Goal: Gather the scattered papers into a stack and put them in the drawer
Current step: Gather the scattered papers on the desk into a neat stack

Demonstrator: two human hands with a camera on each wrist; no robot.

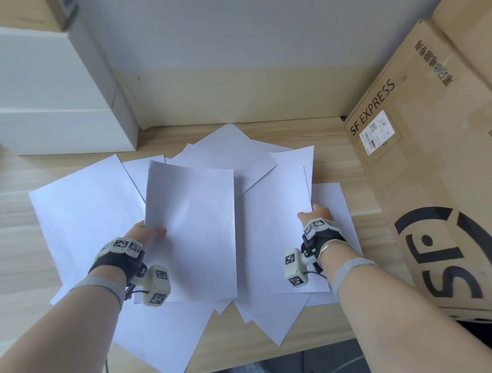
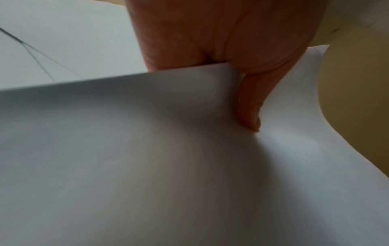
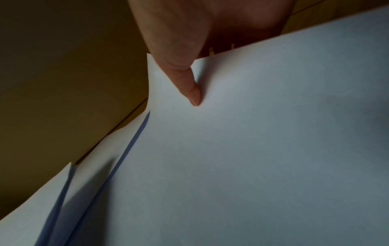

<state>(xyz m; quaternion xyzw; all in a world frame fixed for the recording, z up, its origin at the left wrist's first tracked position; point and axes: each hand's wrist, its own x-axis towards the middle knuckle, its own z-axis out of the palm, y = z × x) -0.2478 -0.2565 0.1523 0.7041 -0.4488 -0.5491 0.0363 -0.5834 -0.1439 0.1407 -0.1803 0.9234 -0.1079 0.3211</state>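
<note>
Several white paper sheets (image 1: 81, 208) lie scattered and overlapping on the wooden desk (image 1: 15, 250). My left hand (image 1: 148, 231) pinches the left edge of one sheet (image 1: 193, 230), lifted above the pile; in the left wrist view the thumb (image 2: 250, 106) lies on top of that sheet (image 2: 147, 166). My right hand (image 1: 314, 214) pinches the right edge of another sheet (image 1: 271, 235), raised at that side; in the right wrist view the thumb (image 3: 189, 86) presses on this sheet (image 3: 252, 149). No drawer is in view.
A large brown SF Express cardboard box (image 1: 433, 157) stands at the right, close to the papers. White boxes (image 1: 46, 90) are stacked at the back left. A grey wall with a beige skirting (image 1: 236, 97) closes the back. The desk's front edge (image 1: 314, 348) is near me.
</note>
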